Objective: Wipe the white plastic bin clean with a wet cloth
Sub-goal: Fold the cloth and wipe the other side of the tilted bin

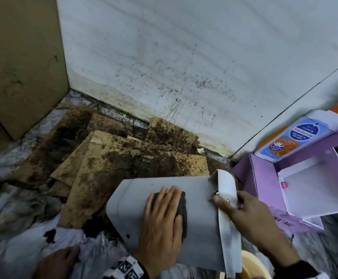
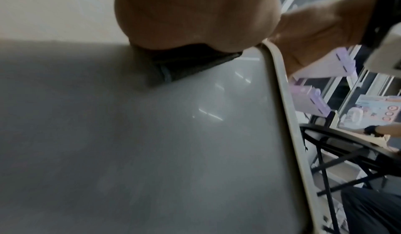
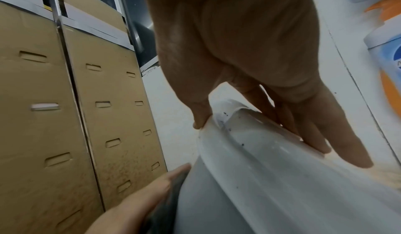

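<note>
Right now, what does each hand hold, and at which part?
The right hand grips the white plastic bin at its rim, thumb on one side, fingers on the other. The left hand presses a dark cloth flat against the bin's side.

The head view is evenly and softly lit, with straight lines bowed toward its edges and smear along the lower corners. The left wrist view is dim and motion-blurred; small streaks of glare sit on the white bin (image 2: 195,134) right of centre. The right wrist view blurs toward its lower right.
</note>
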